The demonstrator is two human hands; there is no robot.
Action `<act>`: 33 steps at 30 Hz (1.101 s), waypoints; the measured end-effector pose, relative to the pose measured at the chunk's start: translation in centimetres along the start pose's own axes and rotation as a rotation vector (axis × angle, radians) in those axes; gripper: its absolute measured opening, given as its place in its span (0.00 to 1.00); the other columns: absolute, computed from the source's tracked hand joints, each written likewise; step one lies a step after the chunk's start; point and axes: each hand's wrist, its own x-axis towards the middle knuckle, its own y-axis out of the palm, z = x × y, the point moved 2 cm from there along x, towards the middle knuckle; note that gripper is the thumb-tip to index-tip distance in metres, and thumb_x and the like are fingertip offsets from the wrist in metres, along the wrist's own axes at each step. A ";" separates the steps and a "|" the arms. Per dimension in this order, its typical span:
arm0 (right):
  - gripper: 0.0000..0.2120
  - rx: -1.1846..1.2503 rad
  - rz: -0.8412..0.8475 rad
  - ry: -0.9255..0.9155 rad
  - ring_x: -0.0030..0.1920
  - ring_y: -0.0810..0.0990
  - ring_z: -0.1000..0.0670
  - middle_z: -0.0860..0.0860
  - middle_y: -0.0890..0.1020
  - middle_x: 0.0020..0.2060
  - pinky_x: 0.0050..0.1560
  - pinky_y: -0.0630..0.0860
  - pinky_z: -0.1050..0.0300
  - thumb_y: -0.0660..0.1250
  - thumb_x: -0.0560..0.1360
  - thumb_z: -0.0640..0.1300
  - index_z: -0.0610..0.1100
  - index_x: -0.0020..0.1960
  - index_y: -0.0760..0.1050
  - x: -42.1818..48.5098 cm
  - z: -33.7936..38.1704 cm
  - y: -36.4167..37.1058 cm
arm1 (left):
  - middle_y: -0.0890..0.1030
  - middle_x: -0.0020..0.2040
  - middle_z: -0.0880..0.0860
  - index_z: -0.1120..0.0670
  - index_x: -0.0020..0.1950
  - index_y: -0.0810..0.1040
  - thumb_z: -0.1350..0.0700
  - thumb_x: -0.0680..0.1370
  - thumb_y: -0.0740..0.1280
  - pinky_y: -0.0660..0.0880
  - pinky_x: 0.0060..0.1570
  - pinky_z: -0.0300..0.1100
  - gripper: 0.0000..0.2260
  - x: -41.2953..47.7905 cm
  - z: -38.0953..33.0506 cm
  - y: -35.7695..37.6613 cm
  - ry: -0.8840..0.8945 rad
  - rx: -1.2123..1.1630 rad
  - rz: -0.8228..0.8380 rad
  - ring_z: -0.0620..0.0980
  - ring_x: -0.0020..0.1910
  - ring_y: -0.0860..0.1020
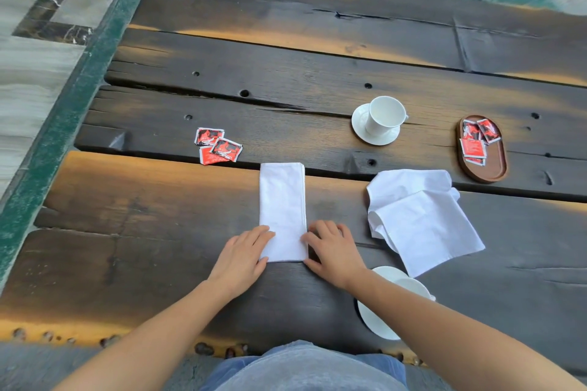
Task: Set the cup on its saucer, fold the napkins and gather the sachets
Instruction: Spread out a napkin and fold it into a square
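White napkin (282,209) between both hands.

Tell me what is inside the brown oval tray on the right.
The oval tray holds red sachets, overlapping at its far end; its near end shows bare wood. How many lie stacked, and anything beneath them, cannot be seen because they cover one another.

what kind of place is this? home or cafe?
Likely a café or tea-house terrace, not certain. White cup on its saucer, branded red sachets in a wooden tray, cloth napkins on a rough plank table, with stone paving alongside.
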 end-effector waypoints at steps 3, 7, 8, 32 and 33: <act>0.21 -0.027 0.045 -0.116 0.71 0.63 0.45 0.49 0.65 0.71 0.66 0.64 0.46 0.67 0.70 0.50 0.49 0.61 0.69 0.0 -0.2 0.3 | 0.57 0.78 0.47 0.47 0.76 0.58 0.48 0.79 0.60 0.58 0.72 0.46 0.25 -0.4 0.5 0.3 0.036 0.061 0.070 0.48 0.74 0.60; 0.24 -0.026 0.093 -0.170 0.73 0.61 0.45 0.50 0.64 0.73 0.67 0.63 0.47 0.69 0.69 0.45 0.49 0.63 0.67 0.6 -0.5 0.5 | 0.55 0.78 0.46 0.46 0.76 0.57 0.48 0.79 0.61 0.55 0.73 0.46 0.27 -0.8 0.8 0.6 0.046 0.108 0.073 0.48 0.75 0.59; 0.24 -0.031 0.097 -0.173 0.73 0.61 0.45 0.51 0.64 0.73 0.67 0.63 0.47 0.70 0.69 0.45 0.49 0.64 0.67 0.7 -0.6 0.5 | 0.56 0.78 0.47 0.46 0.76 0.57 0.48 0.78 0.62 0.54 0.73 0.46 0.27 -0.8 0.8 0.6 0.048 0.111 0.063 0.48 0.75 0.58; 0.10 0.161 -0.015 -0.168 0.49 0.77 0.43 0.46 0.80 0.47 0.59 0.68 0.55 0.55 0.80 0.49 0.43 0.49 0.68 -0.1 0.0 -1.7 | 0.81 0.61 0.50 0.52 0.61 0.78 0.48 0.64 0.78 0.74 0.61 0.52 0.27 -3.0 -0.1 0.9 0.254 0.130 -0.062 0.49 0.61 0.79; 0.10 0.187 0.004 -0.174 0.46 0.77 0.41 0.45 0.79 0.44 0.54 0.69 0.53 0.55 0.80 0.50 0.43 0.49 0.66 -0.5 0.1 -1.9 | 0.82 0.59 0.50 0.52 0.60 0.79 0.51 0.65 0.77 0.76 0.59 0.49 0.24 -3.0 0.1 0.9 0.263 0.084 -0.082 0.49 0.59 0.80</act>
